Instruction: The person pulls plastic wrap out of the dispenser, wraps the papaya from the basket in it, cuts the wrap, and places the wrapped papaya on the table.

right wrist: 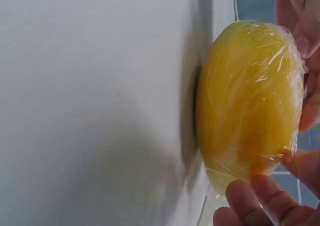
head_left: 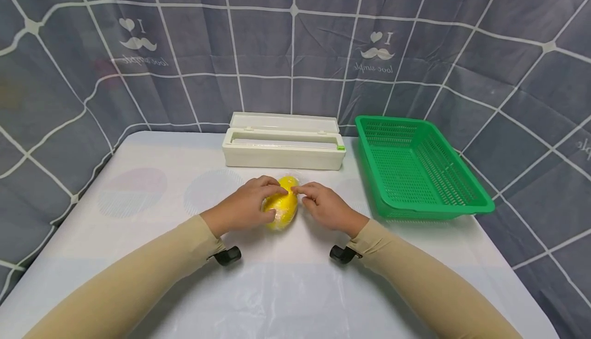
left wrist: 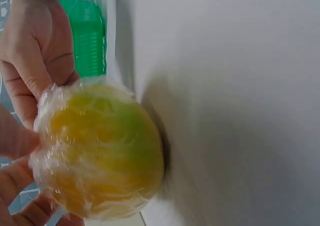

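Observation:
A yellow mango (head_left: 282, 208) with a greenish patch lies on the table, wrapped in clear cling film (right wrist: 272, 61) that is crinkled over its top. My left hand (head_left: 249, 203) holds it from the left, thumb on the near side and fingers over the upper part. From the right, my right hand (head_left: 325, 205) reaches in with its index fingertip on the film; the thumb sits lower, beside the fruit. In the right wrist view, right-hand fingertips (right wrist: 245, 196) touch one end of the mango (right wrist: 240, 96). The left wrist view shows the film bunched near both hands.
Behind the mango stands a long white cling film dispenser (head_left: 283, 158) with its lid (head_left: 283, 122) raised. A green plastic basket (head_left: 378, 195) is at the right of the white-covered table (head_left: 286, 298). A grey checked curtain (head_left: 263, 41) hangs behind and at the sides.

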The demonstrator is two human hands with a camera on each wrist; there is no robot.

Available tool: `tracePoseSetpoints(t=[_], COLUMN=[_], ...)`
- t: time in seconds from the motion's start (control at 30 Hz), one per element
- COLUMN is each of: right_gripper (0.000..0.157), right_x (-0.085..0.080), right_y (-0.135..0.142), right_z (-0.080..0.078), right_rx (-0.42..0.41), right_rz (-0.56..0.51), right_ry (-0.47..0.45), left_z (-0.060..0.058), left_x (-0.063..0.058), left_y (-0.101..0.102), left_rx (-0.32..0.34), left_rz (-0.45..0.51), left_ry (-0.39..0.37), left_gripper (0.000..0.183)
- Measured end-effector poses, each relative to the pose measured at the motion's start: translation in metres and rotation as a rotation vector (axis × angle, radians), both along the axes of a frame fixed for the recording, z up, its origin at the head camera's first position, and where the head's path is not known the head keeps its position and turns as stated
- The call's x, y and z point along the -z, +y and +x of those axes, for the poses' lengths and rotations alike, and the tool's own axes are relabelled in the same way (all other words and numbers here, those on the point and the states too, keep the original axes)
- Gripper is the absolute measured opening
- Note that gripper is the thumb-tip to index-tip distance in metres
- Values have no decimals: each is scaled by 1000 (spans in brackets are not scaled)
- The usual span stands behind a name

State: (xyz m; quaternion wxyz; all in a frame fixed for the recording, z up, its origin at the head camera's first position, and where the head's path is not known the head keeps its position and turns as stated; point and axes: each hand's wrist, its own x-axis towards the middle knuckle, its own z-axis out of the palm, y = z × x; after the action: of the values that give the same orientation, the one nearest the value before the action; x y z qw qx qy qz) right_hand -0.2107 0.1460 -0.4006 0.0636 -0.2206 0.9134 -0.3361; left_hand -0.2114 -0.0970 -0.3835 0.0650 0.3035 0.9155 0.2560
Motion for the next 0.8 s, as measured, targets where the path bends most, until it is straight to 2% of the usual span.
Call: tracePoseSetpoints(t=[0.13,0.3,0.4,0.57,0.67,0.8], right_gripper=[40,41,42,41,36,33], right_x=[1,3,2,-4,-7,-11], right_y=[3,6,6,5,5,6], right_z=[-2,-2,0,5,5,0], right_rx=[17,16,-24,-103,-70,38], right_rz=[3,4,58,158,147,107], right_ry=[-33,-47,-17,93,144,182], left_z=[3,6,6,6,5,4], left_x=[-2,-2,0,3,4,1], left_y=[2,6,8,8,7,5], left_rx=[30,28,13,1,18,48], left_rz=[-65,-88,-94,-109,-110,-114], left_ry=[100,150,172,195,208,220], left_gripper=[49,40,45,50,50,48])
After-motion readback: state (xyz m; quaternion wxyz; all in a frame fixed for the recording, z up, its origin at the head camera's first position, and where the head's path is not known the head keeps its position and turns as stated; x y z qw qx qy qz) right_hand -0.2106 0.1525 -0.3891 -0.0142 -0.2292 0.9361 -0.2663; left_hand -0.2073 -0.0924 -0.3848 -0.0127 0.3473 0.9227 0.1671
